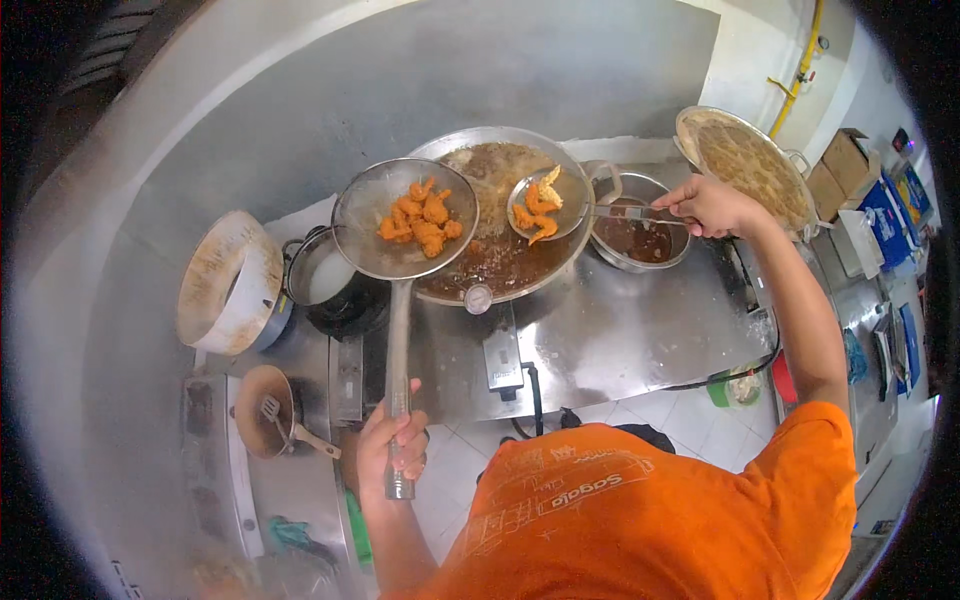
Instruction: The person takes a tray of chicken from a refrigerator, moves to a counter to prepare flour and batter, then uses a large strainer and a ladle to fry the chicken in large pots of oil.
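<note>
My left hand [397, 439] grips the metal handle of a large round mesh strainer [360, 225], which holds a pile of orange-brown fried pieces [424, 217]. That strainer is above the left side of a wide wok of bubbling oil [502, 262]. From the right, my right hand [709, 206] holds the thin wire handle of a smaller skimmer [570, 225] over the same wok. Several fried pieces [538, 206] rest in the skimmer, one of them paler. A round dial thermometer [478, 299] sits at the wok's front rim.
Right of the wok stand a metal pot of dark liquid [637, 240] and a tilted pan with a tan, foamy-looking surface [750, 169]. At left are a dark pot [322, 274], a rusty-stained white metal ring [232, 285] and a frying pan with a slotted spatula [262, 420]. A steel counter [615, 330] runs in front.
</note>
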`<state>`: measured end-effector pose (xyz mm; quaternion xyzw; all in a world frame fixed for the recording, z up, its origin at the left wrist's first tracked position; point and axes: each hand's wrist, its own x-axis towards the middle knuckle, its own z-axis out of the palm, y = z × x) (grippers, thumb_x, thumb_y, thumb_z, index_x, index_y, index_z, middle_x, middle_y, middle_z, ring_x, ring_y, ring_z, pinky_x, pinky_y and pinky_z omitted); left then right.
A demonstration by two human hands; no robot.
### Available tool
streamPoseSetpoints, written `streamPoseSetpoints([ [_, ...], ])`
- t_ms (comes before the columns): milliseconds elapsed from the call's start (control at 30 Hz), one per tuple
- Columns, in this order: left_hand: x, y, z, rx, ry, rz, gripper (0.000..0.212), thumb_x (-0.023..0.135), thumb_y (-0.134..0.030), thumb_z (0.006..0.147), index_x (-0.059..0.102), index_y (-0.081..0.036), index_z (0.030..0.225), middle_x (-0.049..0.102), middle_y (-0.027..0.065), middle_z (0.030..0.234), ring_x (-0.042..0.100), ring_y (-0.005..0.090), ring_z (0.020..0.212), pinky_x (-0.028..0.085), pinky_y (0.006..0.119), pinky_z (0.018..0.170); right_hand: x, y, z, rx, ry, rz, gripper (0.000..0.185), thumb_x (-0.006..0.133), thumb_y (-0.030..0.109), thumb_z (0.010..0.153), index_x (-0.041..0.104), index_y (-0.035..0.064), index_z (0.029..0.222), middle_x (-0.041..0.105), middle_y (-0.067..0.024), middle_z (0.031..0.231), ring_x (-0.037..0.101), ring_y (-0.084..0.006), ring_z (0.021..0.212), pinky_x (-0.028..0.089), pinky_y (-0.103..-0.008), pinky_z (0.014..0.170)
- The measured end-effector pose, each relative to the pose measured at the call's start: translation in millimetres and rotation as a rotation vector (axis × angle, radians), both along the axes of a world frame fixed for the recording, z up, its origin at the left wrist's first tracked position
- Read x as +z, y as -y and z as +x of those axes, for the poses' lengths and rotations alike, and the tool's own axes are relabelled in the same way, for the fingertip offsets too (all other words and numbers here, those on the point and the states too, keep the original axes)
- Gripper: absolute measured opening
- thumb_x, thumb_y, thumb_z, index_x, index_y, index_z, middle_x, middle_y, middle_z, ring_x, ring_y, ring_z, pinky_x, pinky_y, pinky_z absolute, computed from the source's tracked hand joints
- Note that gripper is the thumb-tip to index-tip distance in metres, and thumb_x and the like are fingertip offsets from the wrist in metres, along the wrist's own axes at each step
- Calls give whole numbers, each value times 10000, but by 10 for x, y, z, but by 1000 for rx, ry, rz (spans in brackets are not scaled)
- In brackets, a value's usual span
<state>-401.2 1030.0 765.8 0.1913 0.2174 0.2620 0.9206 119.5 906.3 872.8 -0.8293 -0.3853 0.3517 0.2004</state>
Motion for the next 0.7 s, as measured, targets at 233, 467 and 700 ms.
streamPoseSetpoints([
  [233, -29, 9, 36, -85, -41, -10, 453, 500, -74, 976, 451, -93, 1426, 432, 34, 718, 402, 100, 432, 405, 277, 338, 3, -234, -170, 216, 280, 212, 388, 501, 66, 945, 662, 121, 1294, 575, -63, 582, 530, -148, 483, 438, -315, 479],
  [467, 5, 45, 111, -137, 18, -38, 457, 487, -58, 981, 441, -76, 1435, 429, 31, 719, 402, 94, 430, 427, 270, 342, -794, -759, -359, 352, 706, 354, 430, 541, 16, 859, 656, 76, 1269, 655, -293, 969, 643, -452, 826, 525, -429, 758],
  [700, -53, 114, 62, -134, 79, -90, 461, 464, -44, 993, 431, -76, 1452, 433, 38, 732, 423, 100, 437, 433, 282, 348, -733, -868, -451, 260, 506, 372, 390, 517, 59, 868, 690, 103, 1214, 667, -280, 995, 661, -449, 945, 518, -497, 864],
])
